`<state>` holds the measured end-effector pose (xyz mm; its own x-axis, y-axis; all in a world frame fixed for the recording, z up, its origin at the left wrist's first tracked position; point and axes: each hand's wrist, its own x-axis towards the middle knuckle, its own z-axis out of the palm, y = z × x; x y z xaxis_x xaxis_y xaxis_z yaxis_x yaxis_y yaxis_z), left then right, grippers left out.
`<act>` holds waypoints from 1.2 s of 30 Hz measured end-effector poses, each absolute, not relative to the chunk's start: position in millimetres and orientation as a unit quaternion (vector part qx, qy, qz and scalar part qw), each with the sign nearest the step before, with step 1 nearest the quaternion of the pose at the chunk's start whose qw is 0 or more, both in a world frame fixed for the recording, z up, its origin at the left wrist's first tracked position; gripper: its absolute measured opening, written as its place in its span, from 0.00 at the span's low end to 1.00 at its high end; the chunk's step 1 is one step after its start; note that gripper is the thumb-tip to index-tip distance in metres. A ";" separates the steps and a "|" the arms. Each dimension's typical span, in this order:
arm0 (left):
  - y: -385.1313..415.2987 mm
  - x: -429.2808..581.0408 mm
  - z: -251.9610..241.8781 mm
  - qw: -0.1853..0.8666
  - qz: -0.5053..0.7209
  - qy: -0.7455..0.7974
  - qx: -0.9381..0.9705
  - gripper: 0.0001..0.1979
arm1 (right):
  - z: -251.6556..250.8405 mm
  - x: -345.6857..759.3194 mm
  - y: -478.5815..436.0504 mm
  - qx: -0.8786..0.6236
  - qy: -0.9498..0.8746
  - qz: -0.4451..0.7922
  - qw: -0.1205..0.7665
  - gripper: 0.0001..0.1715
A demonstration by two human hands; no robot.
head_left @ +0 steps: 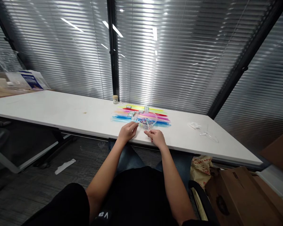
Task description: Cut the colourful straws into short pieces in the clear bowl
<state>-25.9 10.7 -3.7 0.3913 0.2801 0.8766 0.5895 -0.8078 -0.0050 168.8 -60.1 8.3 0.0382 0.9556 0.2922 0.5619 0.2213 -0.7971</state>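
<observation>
My right hand rests near the front edge of the white table, fingers closed on a thin red stick that slants up toward a clear bowl of small coloured beads. My left hand lies just left of the bowl, fingers curled with the tips by its rim; whether they hold anything is hidden. The bowl sits on a row of long coloured straws, yellow, red, pink and blue, with a few small clear boxes on them.
A small jar stands behind the straws. Crumpled white paper and clear plastic lie at the right. A blue-and-white package sits far left. Cardboard boxes and a bag stand on the floor at the right.
</observation>
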 end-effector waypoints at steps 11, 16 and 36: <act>9.0 -25.8 -2.5 0.167 -0.473 -0.285 -0.817 0.11 | 8.5 168.9 -61.9 -0.561 -0.663 0.241 0.434 0.33; 9.8 -26.2 -3.2 0.164 -0.475 -0.281 -0.818 0.11 | 9.8 169.1 -62.8 -0.561 -0.669 0.235 0.427 0.33; 11.9 -26.8 -4.6 0.157 -0.480 -0.264 -0.822 0.13 | 10.1 167.6 -64.4 -0.590 -0.677 0.154 0.412 0.33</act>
